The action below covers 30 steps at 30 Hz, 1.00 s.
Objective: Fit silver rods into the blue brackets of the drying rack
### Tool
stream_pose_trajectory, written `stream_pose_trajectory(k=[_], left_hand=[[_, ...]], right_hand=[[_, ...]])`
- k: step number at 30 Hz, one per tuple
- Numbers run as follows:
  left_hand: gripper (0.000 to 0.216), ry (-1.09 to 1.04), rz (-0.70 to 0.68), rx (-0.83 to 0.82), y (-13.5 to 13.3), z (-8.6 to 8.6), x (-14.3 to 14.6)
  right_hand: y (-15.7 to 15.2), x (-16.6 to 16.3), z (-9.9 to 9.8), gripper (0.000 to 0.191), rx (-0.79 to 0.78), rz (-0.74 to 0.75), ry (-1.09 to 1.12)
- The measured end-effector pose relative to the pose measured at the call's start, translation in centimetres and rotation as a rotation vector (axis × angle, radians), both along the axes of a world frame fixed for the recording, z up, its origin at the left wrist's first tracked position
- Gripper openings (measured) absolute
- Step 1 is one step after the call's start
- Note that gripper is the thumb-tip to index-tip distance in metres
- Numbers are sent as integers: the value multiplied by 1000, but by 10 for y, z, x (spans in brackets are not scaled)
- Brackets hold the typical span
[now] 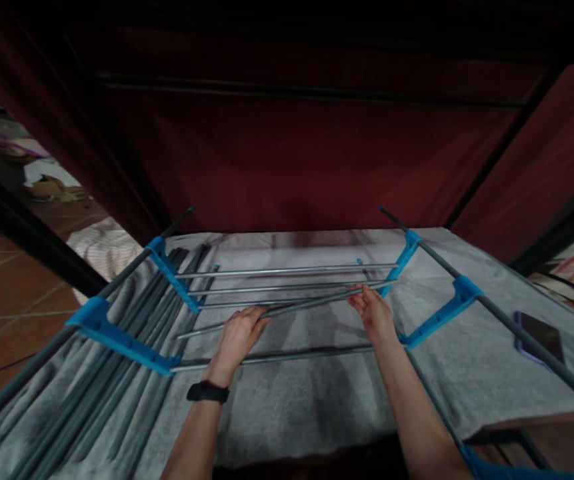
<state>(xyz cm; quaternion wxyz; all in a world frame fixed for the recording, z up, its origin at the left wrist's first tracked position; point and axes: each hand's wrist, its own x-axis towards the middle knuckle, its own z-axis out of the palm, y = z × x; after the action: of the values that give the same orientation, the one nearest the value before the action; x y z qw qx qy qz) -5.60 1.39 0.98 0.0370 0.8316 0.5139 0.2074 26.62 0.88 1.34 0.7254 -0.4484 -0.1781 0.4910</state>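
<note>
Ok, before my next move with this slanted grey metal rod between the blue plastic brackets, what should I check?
1. Grip on the slanted grey metal rod: left hand near its middle, right hand near its right end. Ok.
2. Right tip seated in the far-right blue plastic bracket: it is close to it, but blurred. Cannot tell.
3. Left tip in the far-left blue plastic bracket: it lies free over the grey cloth. Not ok.
4. Parallel with the fitted silver cross rods: it slants across them. Not ok.
5. Dark phone away from the hands: it lies on the cloth by the right rail. Ok.
</note>
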Motion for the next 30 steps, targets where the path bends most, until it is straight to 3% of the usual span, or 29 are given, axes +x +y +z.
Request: stream_pose_trajectory(k=[13,19,30], left_hand=[[17,157,47,-83,1,8,9],[18,216,167,-177,2,16,5],[21,198,328,-261,5,17,-5]], right_hand=[[1,22,-15,5,-149,-32,56],[1,46,-18,13,-256,-126,106],[0,80,-27,17,-359,-142,144]])
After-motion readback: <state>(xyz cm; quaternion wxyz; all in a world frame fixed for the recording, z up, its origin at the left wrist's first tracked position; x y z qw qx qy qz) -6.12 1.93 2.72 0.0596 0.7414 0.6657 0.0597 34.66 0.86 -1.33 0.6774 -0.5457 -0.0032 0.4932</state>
